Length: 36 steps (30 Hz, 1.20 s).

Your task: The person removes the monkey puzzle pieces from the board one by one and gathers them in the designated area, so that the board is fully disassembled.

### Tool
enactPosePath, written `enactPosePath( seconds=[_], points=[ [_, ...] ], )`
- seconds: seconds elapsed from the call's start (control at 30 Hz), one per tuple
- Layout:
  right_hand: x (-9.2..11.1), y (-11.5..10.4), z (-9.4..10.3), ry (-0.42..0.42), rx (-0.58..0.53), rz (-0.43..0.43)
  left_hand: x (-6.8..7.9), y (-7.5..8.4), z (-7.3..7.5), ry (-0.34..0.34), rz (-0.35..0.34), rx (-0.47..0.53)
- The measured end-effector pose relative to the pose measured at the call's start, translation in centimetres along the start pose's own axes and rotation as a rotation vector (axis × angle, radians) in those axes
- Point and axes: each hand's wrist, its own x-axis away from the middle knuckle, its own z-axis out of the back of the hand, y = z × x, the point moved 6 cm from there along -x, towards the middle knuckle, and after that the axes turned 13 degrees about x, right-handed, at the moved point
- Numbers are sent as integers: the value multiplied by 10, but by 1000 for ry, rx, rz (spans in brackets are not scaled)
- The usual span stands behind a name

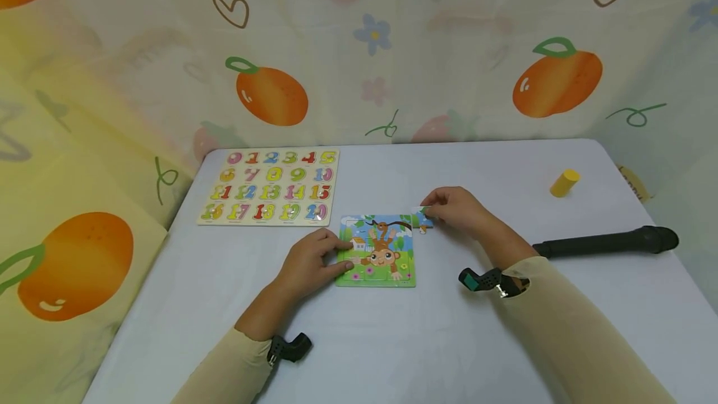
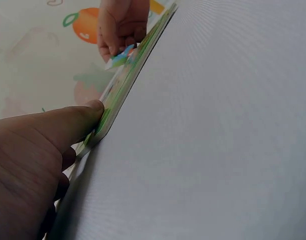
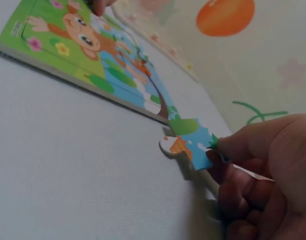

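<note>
A square monkey jigsaw puzzle (image 1: pixel 377 267) in a shallow tray lies flat on the table. My left hand (image 1: pixel 314 260) rests at its left side, thumb and index finger pressing on the picture near that edge. In the left wrist view, the thumb (image 2: pixel 78 117) lies over the board's rim. Off the puzzle's upper right corner, my right hand (image 1: pixel 457 209) pinches a jigsaw piece (image 3: pixel 190 140) between thumb and fingers. The piece is mostly blue with green and orange parts, and is tilted close beside the board's edge, a rounded tab pointing down toward the table.
A number board (image 1: pixel 263 207) with pieces 0 to 20 lies at the back left. To the right are a yellow cylinder (image 1: pixel 564 183) and a black microphone (image 1: pixel 611 242), whose near end is by my right sleeve. Printed fabric (image 1: pixel 348 73) hangs behind the white table (image 1: pixel 381 341).
</note>
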Motion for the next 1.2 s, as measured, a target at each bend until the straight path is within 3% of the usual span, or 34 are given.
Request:
enactPosePath(
  seconds=[0.3, 0.5, 0.87, 1.2],
  points=[
    [-1, 7, 3, 73, 151, 25, -1, 0, -1, -1, -3, -15],
    [0, 7, 3, 64, 188, 62, -1, 1, 0, 4, -16, 0],
    [-2, 18, 7, 81, 91, 64, 0, 1, 0, -19, 24, 20],
    [2, 20, 11, 52, -25, 37, -4, 13, 0, -37, 49, 100]
  ],
)
